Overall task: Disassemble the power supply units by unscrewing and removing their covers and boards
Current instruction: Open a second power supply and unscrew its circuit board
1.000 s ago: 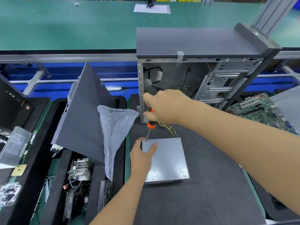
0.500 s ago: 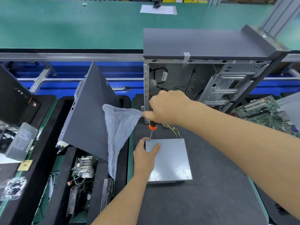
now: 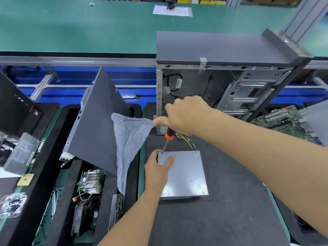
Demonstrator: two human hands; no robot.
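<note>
Grey sheet metal dominates the working area, and across the last second little in it has shifted: the view has drifted slightly, but hands, tool and unit sit in the same relation as before. On the far left lie a spare silver unit (image 3: 21, 153) and a bag of dark screws (image 3: 12, 205). Next comes a leaning dark side panel (image 3: 95, 132), with a heatsink (image 3: 91, 181) in the tray below it and a clear plastic bag (image 3: 129, 142) draped at its right edge.

Just right of the bag, the left hand (image 3: 156, 167) holds the power supply unit (image 3: 184, 174) at its far-left corner, thumb pressed on the cover and fingers curled over the side edge. The unit lies flat on the dark surface (image 3: 230, 210), near the person, with its wire bundle (image 3: 188, 141) running toward the open computer case (image 3: 221, 86) behind it.

Above, the right hand (image 3: 184, 116) is clamped round the handle of the orange-collared screwdriver (image 3: 167, 137), thumb stretched out leftward. The tip stays seated on the far-left corner screw, just beside the left thumb. Since the tool has held this spot throughout, the screw is probably being turned out. Three other corner screws (image 3: 203, 193) are visible in the cover, so it is not yet free. Far right lies a green motherboard (image 3: 284, 121).
</note>
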